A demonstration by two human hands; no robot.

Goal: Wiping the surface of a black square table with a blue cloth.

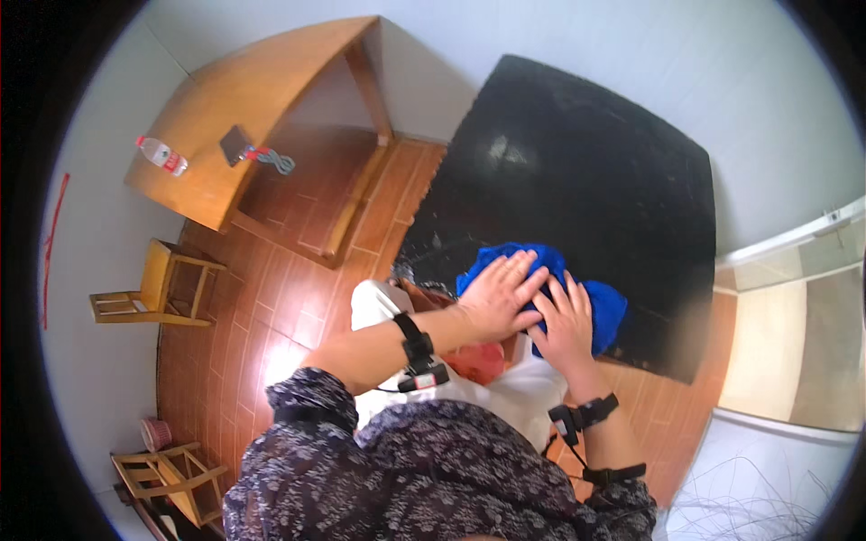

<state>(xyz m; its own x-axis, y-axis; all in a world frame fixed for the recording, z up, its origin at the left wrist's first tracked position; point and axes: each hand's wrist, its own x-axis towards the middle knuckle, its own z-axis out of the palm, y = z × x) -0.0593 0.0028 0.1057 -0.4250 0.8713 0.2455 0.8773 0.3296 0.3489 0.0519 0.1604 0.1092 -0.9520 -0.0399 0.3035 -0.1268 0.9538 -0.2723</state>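
Note:
A bunched blue cloth lies at the near edge of a black tabletop. Flat on its left part rests my left hand, palm down with the fingers apart. My right hand lies palm down on the middle of the cloth, its fingers spread and pointing away from me. The two hands touch or nearly touch at the thumbs. Neither one's fingers are closed around the fabric. Under my palms, part of the cloth is hidden.
To the left stands a wooden table with a plastic bottle, a dark flat object and a coiled cable. Wooden chairs and a pink basket are farther left. Something red shows below my hands.

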